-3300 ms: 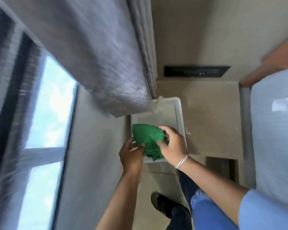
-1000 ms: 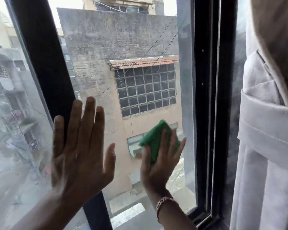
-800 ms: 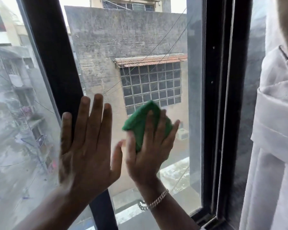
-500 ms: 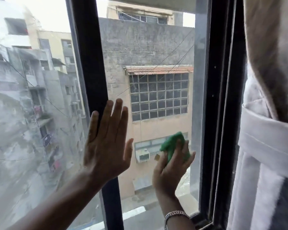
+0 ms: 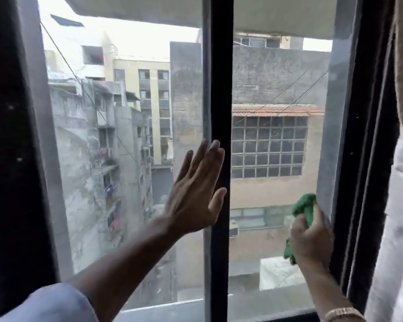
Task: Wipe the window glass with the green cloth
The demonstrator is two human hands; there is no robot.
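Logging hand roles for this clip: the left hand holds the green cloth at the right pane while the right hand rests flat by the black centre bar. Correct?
No, the hands are swapped. In the head view the right hand holds the cloth at the right pane, while the left hand rests flat by the centre bar.

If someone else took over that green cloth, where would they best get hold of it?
Probably the bunched upper end of the green cloth. It sticks out above the right hand, which is closed around the cloth's middle, and only a small tail shows below. Come from above and the room side, since the window glass lies behind it and the dark frame is close on the right.
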